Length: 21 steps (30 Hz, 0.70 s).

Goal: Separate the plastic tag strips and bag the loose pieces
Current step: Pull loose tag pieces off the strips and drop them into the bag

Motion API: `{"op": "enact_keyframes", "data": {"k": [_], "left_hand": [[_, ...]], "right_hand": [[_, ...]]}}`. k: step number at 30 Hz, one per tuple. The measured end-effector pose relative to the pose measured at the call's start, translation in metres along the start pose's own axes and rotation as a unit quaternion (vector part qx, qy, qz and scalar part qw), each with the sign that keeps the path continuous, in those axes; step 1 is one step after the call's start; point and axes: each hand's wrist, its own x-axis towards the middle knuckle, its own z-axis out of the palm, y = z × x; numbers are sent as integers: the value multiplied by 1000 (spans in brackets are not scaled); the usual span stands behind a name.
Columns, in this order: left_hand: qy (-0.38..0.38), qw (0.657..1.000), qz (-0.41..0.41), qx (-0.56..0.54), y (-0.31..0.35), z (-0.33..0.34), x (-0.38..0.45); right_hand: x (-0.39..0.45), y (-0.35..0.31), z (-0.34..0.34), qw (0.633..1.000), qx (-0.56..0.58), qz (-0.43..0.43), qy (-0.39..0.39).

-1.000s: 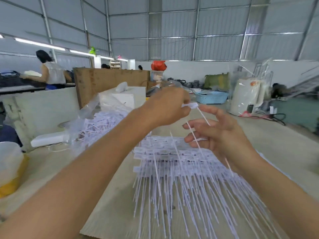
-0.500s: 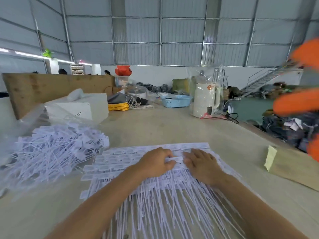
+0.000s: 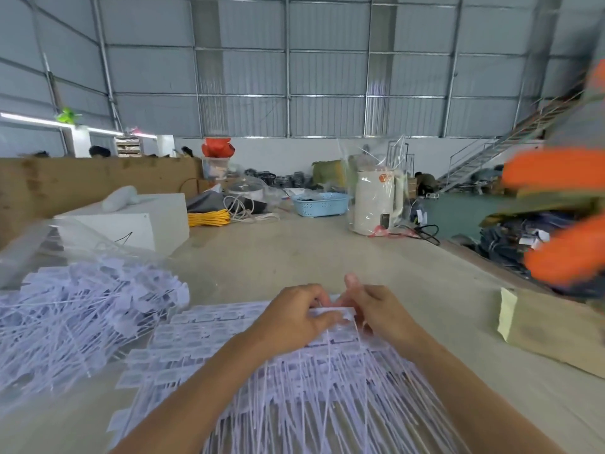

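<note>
Now both hands (image 3: 337,316) on tag strip (image 3: 332,311)

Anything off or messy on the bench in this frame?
Nothing damaged. The loose pieces lie in a tangled heap at the left on clear plastic, not neatly bagged. Left hand and right hand pinch one strip atop the fanned stack. Blurred orange shapes at the right edge can't be identified.

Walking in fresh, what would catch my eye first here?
Probably the white tag strips fanned across the table's near middle, with the left hand and right hand pinching one strip at their far edge. Next, the loose pieces heaped in clear plastic at left, and blurred orange shapes at right.
</note>
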Motion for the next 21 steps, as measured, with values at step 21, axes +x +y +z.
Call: {"op": "enact_keyframes", "data": {"k": [21], "left_hand": [[36, 949, 63, 306, 3, 4, -20]], "right_hand": [[-5, 8, 3, 995, 39, -71, -62]]}}
